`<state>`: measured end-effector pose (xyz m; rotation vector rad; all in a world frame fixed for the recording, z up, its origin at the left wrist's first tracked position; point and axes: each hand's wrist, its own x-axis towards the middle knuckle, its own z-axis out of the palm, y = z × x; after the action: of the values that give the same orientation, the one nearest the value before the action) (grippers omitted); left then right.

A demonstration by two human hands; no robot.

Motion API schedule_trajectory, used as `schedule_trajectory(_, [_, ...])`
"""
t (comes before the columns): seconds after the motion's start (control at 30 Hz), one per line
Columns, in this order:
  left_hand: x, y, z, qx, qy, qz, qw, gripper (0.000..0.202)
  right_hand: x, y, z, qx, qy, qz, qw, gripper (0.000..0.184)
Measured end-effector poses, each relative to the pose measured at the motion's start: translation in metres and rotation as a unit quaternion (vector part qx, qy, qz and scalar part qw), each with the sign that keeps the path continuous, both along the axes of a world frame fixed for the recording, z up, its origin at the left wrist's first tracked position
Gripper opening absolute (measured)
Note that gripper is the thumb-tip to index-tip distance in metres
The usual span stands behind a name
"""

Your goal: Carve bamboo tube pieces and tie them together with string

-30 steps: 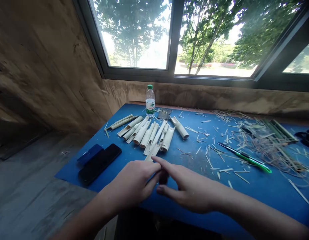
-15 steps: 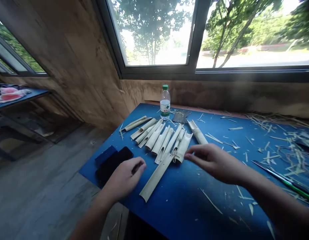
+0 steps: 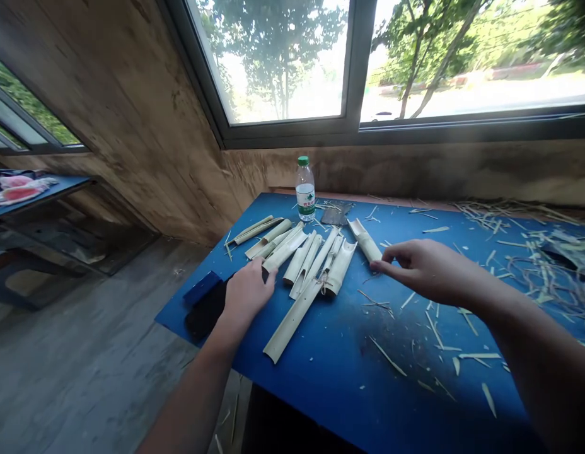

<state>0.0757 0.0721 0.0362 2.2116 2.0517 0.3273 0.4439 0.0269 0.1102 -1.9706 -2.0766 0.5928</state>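
Note:
Split bamboo pieces lie side by side in a slanting row on the blue table (image 3: 321,372). My left hand (image 3: 248,290) is at the near end of one bamboo piece (image 3: 287,248) on the row's left, its thumb and fingers closed about that end. A longer bamboo strip (image 3: 292,321) reaches toward me, with a thin tie (image 3: 324,282) where it meets a wide bamboo piece (image 3: 340,270). My right hand (image 3: 420,268) has thumb and forefinger pinched at the near end of a separate bamboo piece (image 3: 365,239).
A water bottle (image 3: 305,192) with a green cap stands behind the row, beside a dark flat piece (image 3: 336,213). A black phone-like object (image 3: 202,315) and a blue block (image 3: 201,288) lie left. Bamboo slivers (image 3: 491,221) and tangled strands (image 3: 552,277) cover the right side.
My left hand has moved forward onto a bamboo piece in the row. My right hand has left the tied pieces for the separate piece's near end. The view has shifted slightly.

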Motion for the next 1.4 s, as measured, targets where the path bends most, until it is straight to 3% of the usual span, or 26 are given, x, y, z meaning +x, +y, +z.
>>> schedule_trajectory(0.13, [-0.016, -0.023, 0.006, 0.011, -0.021, 0.010, 1.000, 0.050, 0.020, 0.018, -0.008, 0.012, -0.054, -0.090, 0.994, 0.066])
schedule_trajectory(0.23, [-0.017, -0.033, 0.003, -0.002, -0.038, -0.001, 0.999, 0.049, 0.021, 0.034, -0.026, 0.007, -0.076, -0.144, 0.987, 0.075])
schedule_trajectory(0.3, [-0.014, -0.035, -0.003, -0.004, -0.049, -0.006, 0.999, 0.046, 0.015, 0.042, -0.042, -0.019, -0.091, -0.145, 0.985, 0.077])
schedule_trajectory(0.43, [-0.010, -0.036, -0.016, 0.012, -0.071, -0.004, 0.997, 0.041, 0.008, 0.050, -0.064, -0.048, -0.102, -0.134, 0.985, 0.060])
schedule_trajectory(0.53, [-0.010, -0.038, -0.022, 0.020, -0.086, 0.002, 0.996, 0.040, 0.019, 0.051, -0.058, -0.059, -0.096, -0.142, 0.983, 0.051])
schedule_trajectory(0.63, [-0.012, -0.040, -0.026, 0.035, -0.105, 0.004, 0.994, 0.041, 0.040, 0.049, -0.040, -0.053, -0.079, -0.153, 0.984, 0.053])
schedule_trajectory(0.73, [-0.013, -0.041, -0.030, 0.085, -0.139, -0.001, 0.987, 0.041, 0.056, 0.043, -0.021, 0.003, -0.058, -0.180, 0.982, 0.056])
schedule_trajectory(0.8, [-0.014, -0.041, -0.033, 0.131, -0.165, -0.021, 0.977, 0.037, 0.060, 0.037, -0.012, 0.086, -0.032, -0.198, 0.976, 0.054])
schedule_trajectory(0.97, [-0.014, -0.039, -0.040, 0.174, -0.183, -0.051, 0.966, 0.031, 0.053, 0.025, -0.003, 0.251, 0.101, -0.248, 0.930, 0.041])
schedule_trajectory(1.1, [-0.013, -0.035, -0.045, 0.161, -0.139, -0.047, 0.976, 0.032, 0.049, 0.032, -0.008, 0.279, 0.260, -0.276, 0.882, 0.044])
schedule_trajectory(1.2, [-0.014, -0.035, -0.047, 0.199, -0.129, -0.058, 0.970, 0.035, 0.055, 0.039, -0.017, 0.292, 0.222, -0.293, 0.883, 0.046])
schedule_trajectory(1.27, [-0.015, -0.038, -0.043, 0.221, -0.165, -0.092, 0.957, 0.025, 0.059, 0.040, -0.022, 0.307, 0.168, -0.292, 0.890, 0.043])
schedule_trajectory(1.33, [-0.014, -0.045, -0.034, 0.173, -0.192, -0.125, 0.958, 0.018, 0.059, 0.039, -0.025, 0.316, 0.085, -0.275, 0.904, 0.044])
schedule_trajectory(1.4, [-0.009, -0.054, -0.020, 0.056, -0.166, -0.144, 0.974, 0.022, 0.057, 0.036, -0.024, 0.316, -0.014, -0.236, 0.919, 0.047])
